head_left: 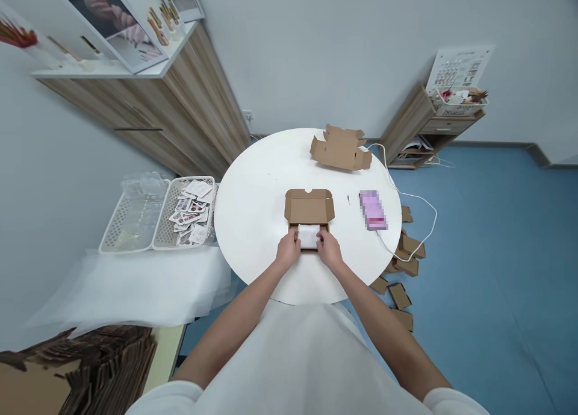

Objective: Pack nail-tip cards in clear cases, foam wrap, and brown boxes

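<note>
An open brown cardboard box (309, 209) sits near the front of the round white table (253, 222), its lid folded back away from me. A flat white wrapped packet (309, 237) lies in the box's tray, between my hands. My left hand (288, 249) is closed on the packet's left edge, fingers curled over the box's side. My right hand (330, 249) grips the right edge in the same way. What is inside the white wrapping is hidden, and the box's bottom is mostly covered.
An unfolded cardboard box (341, 148) lies at the table's back. A phone (373, 210) with a white cable (422, 196) lies to the right. Left are a basket of cards (192, 213), white foam sheets (149, 282) and stacked flat cardboard (108, 373). Several boxes (400, 295) lie on the floor.
</note>
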{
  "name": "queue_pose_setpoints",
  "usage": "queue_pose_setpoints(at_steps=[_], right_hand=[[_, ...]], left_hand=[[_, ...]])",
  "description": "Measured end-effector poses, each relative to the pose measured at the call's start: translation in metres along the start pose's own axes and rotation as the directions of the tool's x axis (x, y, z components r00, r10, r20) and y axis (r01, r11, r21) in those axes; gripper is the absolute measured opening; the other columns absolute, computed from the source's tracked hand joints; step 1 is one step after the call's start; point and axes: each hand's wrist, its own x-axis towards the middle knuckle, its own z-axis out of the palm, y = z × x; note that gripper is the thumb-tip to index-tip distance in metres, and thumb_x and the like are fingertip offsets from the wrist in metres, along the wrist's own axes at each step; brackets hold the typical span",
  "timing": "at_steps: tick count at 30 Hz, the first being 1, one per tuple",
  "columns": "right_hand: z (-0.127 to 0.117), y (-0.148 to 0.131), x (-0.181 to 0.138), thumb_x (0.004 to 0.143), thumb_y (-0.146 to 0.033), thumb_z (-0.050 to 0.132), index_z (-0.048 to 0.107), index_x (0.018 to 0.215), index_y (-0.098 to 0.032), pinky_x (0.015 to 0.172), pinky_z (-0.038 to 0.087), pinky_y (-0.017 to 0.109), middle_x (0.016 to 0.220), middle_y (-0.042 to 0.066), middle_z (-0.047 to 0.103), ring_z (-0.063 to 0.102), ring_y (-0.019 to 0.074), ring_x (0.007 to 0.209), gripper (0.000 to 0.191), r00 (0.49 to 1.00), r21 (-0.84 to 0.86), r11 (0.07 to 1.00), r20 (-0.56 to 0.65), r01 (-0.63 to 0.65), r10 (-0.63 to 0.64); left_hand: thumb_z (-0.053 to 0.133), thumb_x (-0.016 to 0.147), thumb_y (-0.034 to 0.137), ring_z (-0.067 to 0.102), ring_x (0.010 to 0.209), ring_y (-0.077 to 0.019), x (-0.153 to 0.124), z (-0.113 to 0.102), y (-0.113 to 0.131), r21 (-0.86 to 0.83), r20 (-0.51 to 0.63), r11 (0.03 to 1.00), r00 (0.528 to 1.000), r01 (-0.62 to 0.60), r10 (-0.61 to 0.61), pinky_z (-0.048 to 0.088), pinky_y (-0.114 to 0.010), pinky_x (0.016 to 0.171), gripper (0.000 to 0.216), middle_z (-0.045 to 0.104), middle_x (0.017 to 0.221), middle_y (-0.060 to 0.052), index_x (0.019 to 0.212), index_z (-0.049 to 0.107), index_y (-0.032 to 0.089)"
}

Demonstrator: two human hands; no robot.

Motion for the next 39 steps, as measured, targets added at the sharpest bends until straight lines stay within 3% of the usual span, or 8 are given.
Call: queue_pose_setpoints(at_steps=[6,11,22,25,30,34,36,39], right_hand=[[0.001,0.003,0.001,0.074,-0.008,0.039,0.048,0.107,-0.016,0.076,0.038,0.025,0.103,0.009,0.054,0.052,0.0166,0.093,0.035,0.988,-0.163,0.984,0.15,0.066,-0.041],[0.002,0.002,0.002,0.075,-0.007,0.041,0.048,0.111,-0.014,0.077,0.038,0.025,0.11,0.012,0.05,0.051,0.0182,0.096,0.038,0.974,-0.239,0.966,0.223,0.099,-0.045],[0.006,0.001,0.005,0.075,-0.009,0.044,0.051,0.104,-0.013,0.072,0.039,0.027,0.104,0.013,0.049,0.054,0.0185,0.089,0.03,0.965,-0.34,0.931,0.259,0.135,-0.045],[0.002,0.002,0.001,0.075,-0.012,0.045,0.051,0.105,-0.014,0.071,0.04,0.027,0.106,0.013,0.048,0.054,0.0181,0.087,0.03,0.97,-0.311,0.935,0.217,0.171,-0.106],[-0.032,0.016,0.008,0.08,-0.024,0.04,0.049,0.109,-0.018,0.074,0.041,0.029,0.108,0.009,0.051,0.052,0.0172,0.088,0.031,0.97,-0.125,0.963,-0.016,0.239,-0.243],[-0.067,0.036,0.04,0.074,-0.046,0.048,0.052,0.106,-0.018,0.071,0.043,0.032,0.103,0.008,0.057,0.054,0.0157,0.073,0.044,0.993,0.171,0.984,-0.098,-0.053,0.071],[-0.077,0.042,0.058,0.075,-0.055,0.04,0.054,0.102,-0.018,0.064,0.045,0.03,0.101,0.009,0.059,0.054,0.0148,0.068,0.048,0.974,0.419,0.879,0.074,-0.226,0.215],[-0.078,0.041,0.08,0.077,-0.061,0.031,0.055,0.099,-0.017,0.055,0.044,0.027,0.098,0.01,0.061,0.052,0.0132,0.061,0.055,0.928,0.591,0.719,0.29,-0.365,0.232]], left_hand=[[0.041,0.073,0.011,0.054,0.093,-0.0208,-0.002,0.01,-0.002,0.171,0.113,0.983,0.993,-0.064,0.045,0.041,-0.03,0.077,0.038,0.056,0.101,-0.01,0.111,0.045,0.016],[0.044,0.071,0.011,0.052,0.093,-0.0226,-0.003,0.018,0.001,0.339,0.184,0.937,0.983,-0.087,0.024,0.041,-0.032,0.075,0.031,0.048,0.105,-0.014,0.101,0.05,0.013],[0.044,0.07,0.01,0.052,0.088,-0.0202,-0.003,0.018,0.001,0.334,0.209,0.932,0.975,-0.141,0.073,0.041,-0.03,0.074,0.032,0.05,0.097,-0.011,0.101,0.051,0.013],[0.044,0.072,0.013,0.054,0.085,-0.0186,-0.004,0.013,0.0,0.252,0.142,0.96,0.986,-0.119,0.085,0.041,-0.028,0.074,0.03,0.053,0.094,-0.009,0.101,0.052,0.014],[0.042,0.079,0.029,0.054,0.082,-0.0174,0.007,-0.013,-0.007,0.051,-0.156,0.998,0.987,-0.029,0.037,0.041,-0.029,0.076,0.023,0.059,0.086,-0.007,0.091,0.056,0.016],[0.037,0.08,0.046,0.056,0.086,-0.0176,0.034,-0.04,-0.019,-0.295,-0.145,0.944,0.97,0.147,-0.196,0.043,-0.03,0.076,0.04,0.06,0.097,-0.009,0.1,0.054,0.016],[0.028,0.081,0.055,0.057,0.09,-0.0183,0.048,-0.048,-0.022,-0.482,-0.045,0.846,0.957,0.23,-0.286,0.044,-0.03,0.074,0.052,0.057,0.107,-0.012,0.105,0.051,0.014],[0.023,0.08,0.061,0.055,0.096,-0.0193,0.063,-0.053,-0.02,-0.615,0.069,0.739,0.952,0.275,-0.297,0.045,-0.03,0.075,0.063,0.053,0.116,-0.015,0.111,0.048,0.012]])
